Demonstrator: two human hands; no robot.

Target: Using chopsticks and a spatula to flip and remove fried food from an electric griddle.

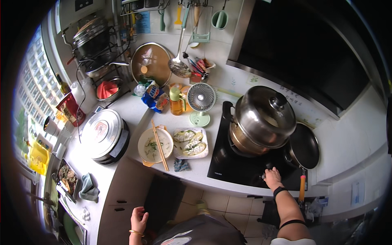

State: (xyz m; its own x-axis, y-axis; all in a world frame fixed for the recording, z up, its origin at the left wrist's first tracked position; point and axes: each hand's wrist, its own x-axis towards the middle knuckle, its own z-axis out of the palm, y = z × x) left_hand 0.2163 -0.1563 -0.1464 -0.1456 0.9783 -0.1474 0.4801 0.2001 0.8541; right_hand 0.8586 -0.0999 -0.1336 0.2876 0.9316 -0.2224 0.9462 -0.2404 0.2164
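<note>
My right hand (pixel 272 178) is at the front of the black gas cooktop (pixel 223 163), its fingers on a control knob (pixel 263 176). Behind it, a large steel steamer pot (pixel 249 137) with a domed lid (pixel 260 113) stands on a burner. To the pot's right sits a black frying pan (pixel 304 147), its orange handle (pixel 302 188) reaching past the front edge. My left hand (pixel 139 218) hangs below counter height, loosely curled and holding nothing. Left of the cooktop are a square dish of stuffed, pale-coated pieces (pixel 194 148) and a bowl of white batter (pixel 150 153) with chopsticks (pixel 160 145) across it.
A green fan (pixel 201 98) and an oil bottle (pixel 176 102) stand behind the dishes. A folded cloth (pixel 181 164) lies at the counter edge. On the left counter are a round electric appliance (pixel 102 131), a tray of food (pixel 68 177) and a knife (pixel 65 193). The range hood (pixel 294 46) overhangs the cooktop.
</note>
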